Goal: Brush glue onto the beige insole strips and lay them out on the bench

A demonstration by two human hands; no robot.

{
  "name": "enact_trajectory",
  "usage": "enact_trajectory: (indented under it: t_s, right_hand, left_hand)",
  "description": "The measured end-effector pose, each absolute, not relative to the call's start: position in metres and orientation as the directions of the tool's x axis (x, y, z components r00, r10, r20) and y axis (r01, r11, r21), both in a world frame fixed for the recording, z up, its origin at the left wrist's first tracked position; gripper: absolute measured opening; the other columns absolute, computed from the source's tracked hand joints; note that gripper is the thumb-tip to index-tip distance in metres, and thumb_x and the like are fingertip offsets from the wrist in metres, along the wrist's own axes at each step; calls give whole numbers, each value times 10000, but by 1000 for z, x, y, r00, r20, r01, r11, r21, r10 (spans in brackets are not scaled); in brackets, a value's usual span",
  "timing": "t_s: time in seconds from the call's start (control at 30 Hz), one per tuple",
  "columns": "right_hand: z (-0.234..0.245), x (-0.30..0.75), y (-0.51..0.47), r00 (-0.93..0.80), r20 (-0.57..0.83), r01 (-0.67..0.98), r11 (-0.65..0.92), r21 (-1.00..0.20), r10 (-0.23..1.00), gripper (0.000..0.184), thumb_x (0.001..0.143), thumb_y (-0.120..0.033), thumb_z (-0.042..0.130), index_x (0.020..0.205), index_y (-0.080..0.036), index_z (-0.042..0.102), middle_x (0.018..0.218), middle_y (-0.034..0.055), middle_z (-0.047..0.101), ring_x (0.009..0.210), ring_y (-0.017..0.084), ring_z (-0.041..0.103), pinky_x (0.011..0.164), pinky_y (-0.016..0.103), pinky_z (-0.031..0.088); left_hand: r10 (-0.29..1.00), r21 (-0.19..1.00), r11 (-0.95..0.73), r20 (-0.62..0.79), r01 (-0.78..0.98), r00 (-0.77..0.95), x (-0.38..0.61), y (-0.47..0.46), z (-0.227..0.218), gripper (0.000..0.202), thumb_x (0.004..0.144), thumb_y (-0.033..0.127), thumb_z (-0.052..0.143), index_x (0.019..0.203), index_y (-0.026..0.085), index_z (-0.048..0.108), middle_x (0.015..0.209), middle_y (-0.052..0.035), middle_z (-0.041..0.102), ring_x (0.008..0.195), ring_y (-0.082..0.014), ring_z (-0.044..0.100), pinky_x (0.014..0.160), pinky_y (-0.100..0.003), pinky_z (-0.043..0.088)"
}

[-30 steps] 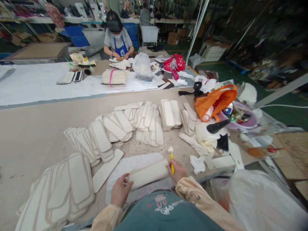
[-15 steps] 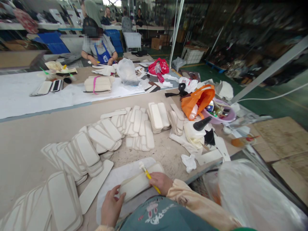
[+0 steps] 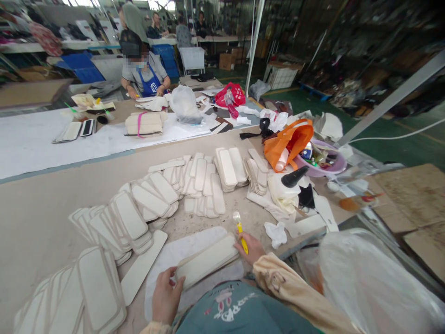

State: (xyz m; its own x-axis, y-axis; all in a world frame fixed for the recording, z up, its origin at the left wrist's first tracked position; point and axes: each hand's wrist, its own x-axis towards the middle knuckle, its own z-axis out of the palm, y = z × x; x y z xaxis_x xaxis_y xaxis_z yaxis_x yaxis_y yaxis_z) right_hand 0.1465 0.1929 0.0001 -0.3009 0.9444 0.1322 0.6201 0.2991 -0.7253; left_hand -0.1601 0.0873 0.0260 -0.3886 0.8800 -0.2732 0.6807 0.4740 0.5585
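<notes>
We note cream strips (image 3: 207, 260), long, flat, unevenly stacked; left hand (image 3: 167, 294) touching one end, grip unclear; right hand (image 3: 251, 250) clasping yellow brush (image 3: 239, 226).

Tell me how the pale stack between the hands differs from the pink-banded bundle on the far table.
The stack of strips has no band in sight, while the bundle is bound by a pink band. The left hand and the right hand touch the stack; no hand touches the bundle. The stack slants in view, right end higher; the bundle lies nearly level. Both are pale.
</notes>
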Motion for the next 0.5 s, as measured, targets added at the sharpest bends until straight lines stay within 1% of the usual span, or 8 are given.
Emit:
enact_trajectory:
  t_s: [0.13,0.2,0.23,0.3,0.37,0.43,0.5]
  right_hand:
    - [-1,136,193,-326,83,558,262,-787,942,128,811,-261,558,893,-236,462,1125,84,631,1047,216,598,861,370,491]
    - [0,135,194,-332,95,535,270,-800,938,149,804,-258,566,899,-236,454,1146,88,616,1085,213,574,892,377,470]
    - [1,136,194,-334,101,529,275,-803,937,159,799,-252,569,903,-236,450,1155,89,611,1094,213,568,896,378,466]
    - [5,139,194,-337,99,524,274,-807,936,171,792,-241,570,905,-237,443,1172,89,605,1098,216,566,890,379,466]
    - [10,142,194,-337,89,517,263,-814,937,171,794,-241,563,906,-237,433,1189,96,598,1099,223,566,887,388,464]
    - [17,142,194,-346,81,492,254,-833,935,174,803,-254,554,914,-237,421,1205,110,589,1108,231,561,892,400,458]
    - [27,139,196,-355,69,447,235,-863,932,197,803,-272,559,927,-238,410,1213,117,584,1111,235,560,898,405,451]
  left_hand:
    - [882,612,460,-236,643,-407,-154,88,34,316,692,442,514,891,199,546,828,-53,592,793,-244,581,764,-379,465]
    - [866,667,483,-269,568,-421,-152,88,40,281,682,432,538,861,216,536,823,-40,611,834,-246,588,801,-378,455]
    - [855,706,497,-300,504,-423,-151,89,43,270,678,431,549,848,222,528,816,-31,615,836,-242,592,797,-367,456]
    - [829,794,519,-375,318,-415,-148,90,50,278,667,436,585,829,223,511,794,-13,616,808,-224,601,749,-331,468]
    - [813,863,496,-424,94,-399,-145,94,60,303,656,428,634,828,215,503,778,2,611,774,-195,598,698,-286,468]
    - [805,893,437,-443,-111,-394,-141,100,73,324,641,399,687,830,205,507,777,10,606,757,-168,583,675,-254,459]
    - [806,888,367,-452,-276,-381,-137,108,90,333,632,353,723,841,199,516,769,17,601,727,-140,565,649,-227,446]
